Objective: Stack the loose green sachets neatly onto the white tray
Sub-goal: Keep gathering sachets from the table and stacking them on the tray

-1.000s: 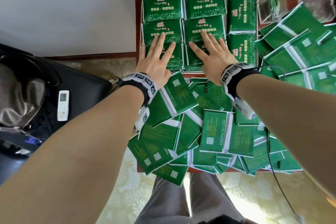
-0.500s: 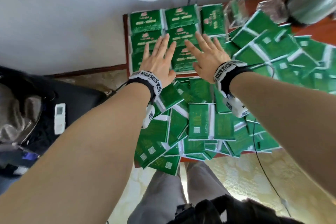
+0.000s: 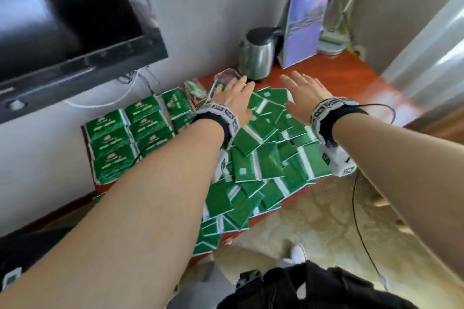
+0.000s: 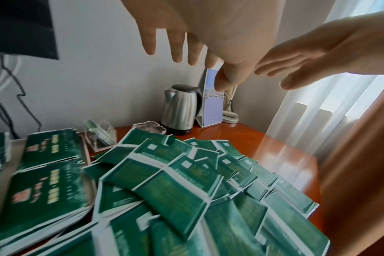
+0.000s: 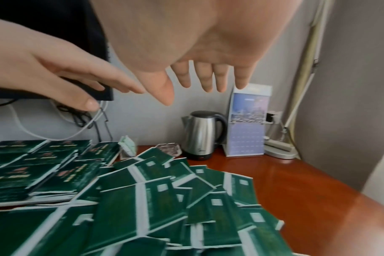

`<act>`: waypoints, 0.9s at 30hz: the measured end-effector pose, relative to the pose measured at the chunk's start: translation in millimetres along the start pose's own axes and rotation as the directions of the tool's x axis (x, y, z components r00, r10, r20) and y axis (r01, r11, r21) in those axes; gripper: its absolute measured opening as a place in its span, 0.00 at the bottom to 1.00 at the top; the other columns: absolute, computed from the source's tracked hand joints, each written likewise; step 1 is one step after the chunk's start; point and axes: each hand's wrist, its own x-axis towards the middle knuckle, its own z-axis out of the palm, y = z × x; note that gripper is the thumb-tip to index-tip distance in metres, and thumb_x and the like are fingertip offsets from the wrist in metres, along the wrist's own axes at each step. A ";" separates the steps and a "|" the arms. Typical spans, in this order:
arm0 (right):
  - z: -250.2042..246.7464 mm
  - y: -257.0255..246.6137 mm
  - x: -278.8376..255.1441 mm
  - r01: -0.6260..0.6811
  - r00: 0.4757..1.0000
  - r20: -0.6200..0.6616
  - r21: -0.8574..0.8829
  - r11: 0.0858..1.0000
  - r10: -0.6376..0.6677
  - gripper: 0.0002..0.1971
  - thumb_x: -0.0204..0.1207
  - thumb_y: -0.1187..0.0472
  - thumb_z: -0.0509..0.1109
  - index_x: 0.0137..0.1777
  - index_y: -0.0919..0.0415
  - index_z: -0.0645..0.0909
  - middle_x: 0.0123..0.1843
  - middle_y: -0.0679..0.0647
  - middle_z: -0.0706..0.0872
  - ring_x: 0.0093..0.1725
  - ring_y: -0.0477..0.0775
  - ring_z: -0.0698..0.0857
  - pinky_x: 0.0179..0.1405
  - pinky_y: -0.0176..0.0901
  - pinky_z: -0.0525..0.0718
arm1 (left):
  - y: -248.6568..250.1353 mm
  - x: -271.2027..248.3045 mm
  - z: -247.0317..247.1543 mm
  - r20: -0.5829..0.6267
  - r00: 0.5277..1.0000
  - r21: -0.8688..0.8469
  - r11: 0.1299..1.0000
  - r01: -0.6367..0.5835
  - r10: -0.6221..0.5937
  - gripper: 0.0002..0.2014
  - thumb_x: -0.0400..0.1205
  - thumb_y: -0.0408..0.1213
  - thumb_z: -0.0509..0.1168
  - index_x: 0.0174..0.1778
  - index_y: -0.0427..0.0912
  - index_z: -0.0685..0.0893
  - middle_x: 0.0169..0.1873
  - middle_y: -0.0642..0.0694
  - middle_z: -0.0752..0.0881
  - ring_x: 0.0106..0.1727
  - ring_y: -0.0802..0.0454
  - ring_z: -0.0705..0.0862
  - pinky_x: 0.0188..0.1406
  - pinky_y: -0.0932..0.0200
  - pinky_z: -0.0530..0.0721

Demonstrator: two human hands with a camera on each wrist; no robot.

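Both hands (image 3: 234, 101) (image 3: 305, 94) hover flat above green sachets (image 3: 266, 158); printing unreadable.

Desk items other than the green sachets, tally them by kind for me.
Electric kettle: 1
Clear acrylic holder: 1
Glass ashtray: 1
Standing calendar card: 1
Desk lamp: 1
Total: 5

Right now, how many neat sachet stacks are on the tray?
8: three in the left column, three in the middle column, two in the right column. The left forearm may hide more.
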 end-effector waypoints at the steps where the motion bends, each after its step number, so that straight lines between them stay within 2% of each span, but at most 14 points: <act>1: -1.5 24.3 -4.6 -0.012 1.000 -0.004 0.003 1.000 0.012 0.39 0.80 0.60 0.63 0.88 0.50 0.50 0.89 0.58 0.54 0.87 0.62 0.55 0.86 0.60 0.54 | 16.1 7.1 -0.3 -0.011 1.000 0.017 1.000 0.012 -0.012 0.37 0.84 0.45 0.65 0.88 0.47 0.56 0.88 0.45 0.54 0.87 0.44 0.55 0.84 0.36 0.58; 5: -1.6 110.0 -19.5 -0.007 1.000 -0.018 -0.014 1.000 0.007 0.37 0.81 0.60 0.61 0.88 0.52 0.51 0.88 0.58 0.55 0.86 0.62 0.56 0.85 0.60 0.54 | 81.6 24.4 6.8 -0.045 0.995 0.025 0.995 0.093 -0.091 0.35 0.84 0.44 0.63 0.87 0.46 0.58 0.87 0.45 0.57 0.87 0.45 0.56 0.83 0.37 0.60; 9: 2.2 174.7 -29.3 0.014 1.000 0.027 -0.020 1.000 -0.013 0.36 0.82 0.58 0.61 0.88 0.53 0.51 0.88 0.59 0.56 0.86 0.63 0.56 0.85 0.61 0.55 | 139.6 36.9 20.8 0.030 0.988 0.024 0.988 0.153 -0.154 0.37 0.83 0.42 0.63 0.87 0.46 0.56 0.88 0.46 0.55 0.87 0.45 0.56 0.83 0.37 0.60; 14: 22.9 214.3 -24.8 0.045 0.996 0.080 0.037 0.998 -0.048 0.35 0.81 0.61 0.62 0.87 0.54 0.54 0.87 0.59 0.59 0.85 0.62 0.59 0.84 0.62 0.59 | 181.5 49.1 43.7 0.128 0.971 0.018 0.979 0.201 -0.202 0.36 0.84 0.42 0.64 0.87 0.46 0.56 0.88 0.45 0.55 0.87 0.46 0.56 0.84 0.37 0.60; 18: 50.5 225.9 -13.8 0.033 0.989 0.142 0.086 0.996 -0.045 0.31 0.82 0.62 0.62 0.85 0.56 0.60 0.84 0.60 0.64 0.83 0.62 0.64 0.82 0.61 0.63 | 196.2 63.1 66.1 0.203 0.960 0.041 0.981 0.188 -0.192 0.34 0.84 0.41 0.64 0.86 0.45 0.61 0.87 0.44 0.58 0.85 0.45 0.61 0.82 0.38 0.64; 20: 68.2 231.7 -6.0 0.010 0.984 0.179 0.094 0.996 -0.026 0.28 0.82 0.63 0.62 0.82 0.58 0.64 0.81 0.60 0.68 0.80 0.64 0.68 0.79 0.62 0.68 | 198.0 76.5 81.1 0.250 0.953 0.049 0.985 0.164 -0.171 0.32 0.84 0.40 0.64 0.85 0.44 0.63 0.85 0.45 0.62 0.84 0.44 0.64 0.80 0.38 0.66; 22: 88.1 237.2 1.8 -0.014 0.975 0.221 0.083 0.996 -0.005 0.24 0.82 0.64 0.61 0.79 0.58 0.68 0.75 0.60 0.73 0.75 0.65 0.73 0.72 0.61 0.75 | 198.3 94.5 98.1 0.278 0.952 0.072 0.991 0.109 -0.125 0.29 0.84 0.36 0.63 0.83 0.44 0.66 0.82 0.45 0.68 0.80 0.44 0.69 0.76 0.39 0.71; 25: 116.6 243.4 13.4 -0.050 0.952 0.305 0.094 0.994 0.019 0.20 0.83 0.67 0.60 0.74 0.60 0.74 0.64 0.60 0.78 0.64 0.65 0.79 0.55 0.58 0.82 | 198.0 122.8 122.8 0.306 0.952 0.159 0.985 -0.073 0.021 0.28 0.82 0.28 0.64 0.79 0.44 0.71 0.73 0.46 0.77 0.70 0.45 0.77 0.69 0.43 0.78; 27: 134.9 247.5 21.8 -0.098 0.932 0.359 0.115 0.989 0.050 0.18 0.83 0.66 0.62 0.73 0.61 0.75 0.63 0.60 0.78 0.60 0.63 0.81 0.54 0.55 0.84 | 197.5 145.2 133.3 0.347 0.928 0.201 0.956 -0.214 0.135 0.27 0.81 0.25 0.64 0.77 0.42 0.73 0.67 0.45 0.80 0.66 0.45 0.79 0.67 0.44 0.79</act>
